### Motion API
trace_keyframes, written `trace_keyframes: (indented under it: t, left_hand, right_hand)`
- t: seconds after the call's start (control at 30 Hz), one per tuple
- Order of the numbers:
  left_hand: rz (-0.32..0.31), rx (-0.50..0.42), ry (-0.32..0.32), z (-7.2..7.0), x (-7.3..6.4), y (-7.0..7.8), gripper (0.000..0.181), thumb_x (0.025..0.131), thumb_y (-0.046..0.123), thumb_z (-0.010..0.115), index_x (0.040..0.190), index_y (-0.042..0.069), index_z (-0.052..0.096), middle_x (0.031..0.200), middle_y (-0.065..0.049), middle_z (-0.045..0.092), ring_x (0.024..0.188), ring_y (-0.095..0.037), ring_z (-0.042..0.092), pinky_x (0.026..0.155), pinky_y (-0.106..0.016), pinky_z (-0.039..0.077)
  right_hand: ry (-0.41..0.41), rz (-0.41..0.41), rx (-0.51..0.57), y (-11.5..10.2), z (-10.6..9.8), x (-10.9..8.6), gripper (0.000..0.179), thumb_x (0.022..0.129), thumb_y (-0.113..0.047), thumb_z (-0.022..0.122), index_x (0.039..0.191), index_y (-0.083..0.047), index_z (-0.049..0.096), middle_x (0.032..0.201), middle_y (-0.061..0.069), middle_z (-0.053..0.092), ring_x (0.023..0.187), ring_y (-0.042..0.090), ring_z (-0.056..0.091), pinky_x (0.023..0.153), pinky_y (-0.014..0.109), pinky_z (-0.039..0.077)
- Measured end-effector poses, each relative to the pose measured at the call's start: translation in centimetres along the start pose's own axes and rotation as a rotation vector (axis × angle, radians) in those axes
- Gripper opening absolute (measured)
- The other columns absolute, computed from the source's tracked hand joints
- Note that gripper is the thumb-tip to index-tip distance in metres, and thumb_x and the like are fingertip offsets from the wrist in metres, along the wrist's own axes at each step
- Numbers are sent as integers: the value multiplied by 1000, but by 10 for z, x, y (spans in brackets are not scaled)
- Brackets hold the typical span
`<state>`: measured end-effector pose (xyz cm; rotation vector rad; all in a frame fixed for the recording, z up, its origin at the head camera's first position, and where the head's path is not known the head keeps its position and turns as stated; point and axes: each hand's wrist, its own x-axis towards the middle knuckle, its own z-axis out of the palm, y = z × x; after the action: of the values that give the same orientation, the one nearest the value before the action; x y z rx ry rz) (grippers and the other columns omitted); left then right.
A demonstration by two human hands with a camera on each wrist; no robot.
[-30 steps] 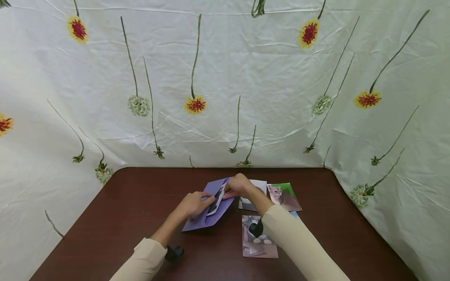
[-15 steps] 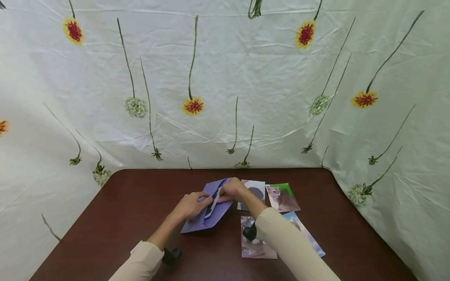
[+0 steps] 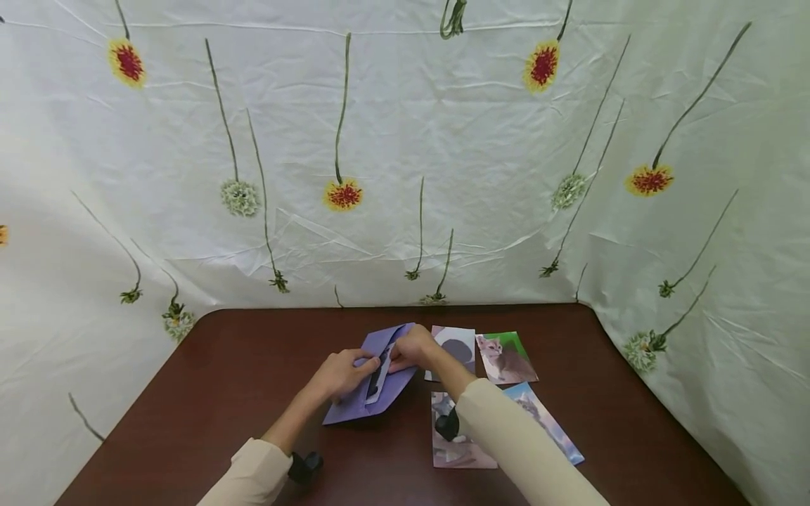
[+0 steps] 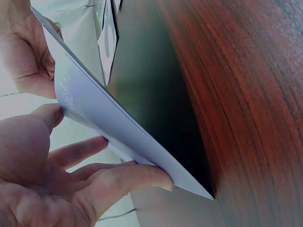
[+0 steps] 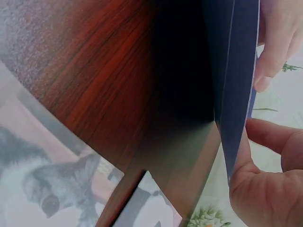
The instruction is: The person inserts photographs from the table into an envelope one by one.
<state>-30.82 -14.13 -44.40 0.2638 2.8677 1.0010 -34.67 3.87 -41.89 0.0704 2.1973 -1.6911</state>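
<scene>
A purple envelope (image 3: 401, 385) is held tilted over the dark table. A photo print (image 3: 377, 383) with a pale border and dark picture lies partly inside its pocket. My left hand (image 3: 340, 372) grips the envelope's left side, thumb on the upper face near the pocket edge; the left wrist view shows my fingers (image 4: 116, 182) spread along the envelope. My right hand (image 3: 411, 349) bends over from the right, fingertips pinching at the photo's right edge. In the right wrist view the envelope (image 5: 236, 94) stands nearly edge-on and hides what the right fingertips hold.
To the right on the table (image 3: 253, 393) lie a grey-and-white picture (image 3: 457, 346), a cat picture with green (image 3: 508, 358), a grey cat picture (image 3: 462, 453) and a blue-edged picture (image 3: 550, 425), partly under the right sleeve. A flowered white cloth (image 3: 392, 140) hangs behind.
My right hand has moved left and slightly down, and the photo has slid deeper into the envelope's pocket. My left hand keeps its grip on the envelope. The head view has shifted slightly.
</scene>
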Motion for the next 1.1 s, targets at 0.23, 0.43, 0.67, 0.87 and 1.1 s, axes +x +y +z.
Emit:
trace_keyframes:
  t: [0.23, 0.43, 0.67, 0.87, 1.1]
  left_hand:
    - [-13, 20, -10, 6, 2, -1, 44, 100, 41, 59, 130, 11, 69, 131, -24, 65, 91, -29, 68, 48, -36, 55]
    - [-24, 48, -1, 2, 1, 0, 42, 100, 40, 60, 128, 10, 70, 129, -23, 67, 93, -30, 68, 49, -37, 56]
    - [-40, 16, -30, -1, 0, 2, 44, 100, 40, 59, 131, 10, 68, 131, -27, 64, 89, -33, 69, 42, -41, 55]
    - [-46, 5, -48, -1, 1, 3, 46, 101, 40, 58, 134, 9, 66, 136, -28, 61, 95, -35, 69, 44, -43, 56]
    - [-47, -3, -61, 0, 2, 4, 46, 101, 39, 58, 134, 9, 66, 137, -30, 59, 97, -37, 69, 44, -44, 57]
  right_hand:
    - [-34, 8, 21, -9, -21, -10, 26, 93, 5, 61, 111, 23, 63, 109, 36, 69, 89, 41, 75, 77, 40, 63]
    - [-59, -11, 17, -19, -40, -20, 33, 97, -1, 58, 118, 24, 60, 110, 36, 69, 87, 37, 76, 82, 40, 62]
    - [-86, -25, 6, -26, -54, -29, 34, 99, -7, 56, 116, 22, 64, 114, 35, 69, 74, 24, 75, 83, 40, 62]
    - [-63, -44, -11, -27, -64, -35, 33, 100, -7, 56, 119, 20, 62, 110, 32, 70, 77, 26, 74, 87, 44, 61]
    - [-12, -32, -56, -19, -85, -39, 33, 99, -9, 58, 121, 16, 62, 115, 31, 68, 91, 35, 74, 86, 44, 61]
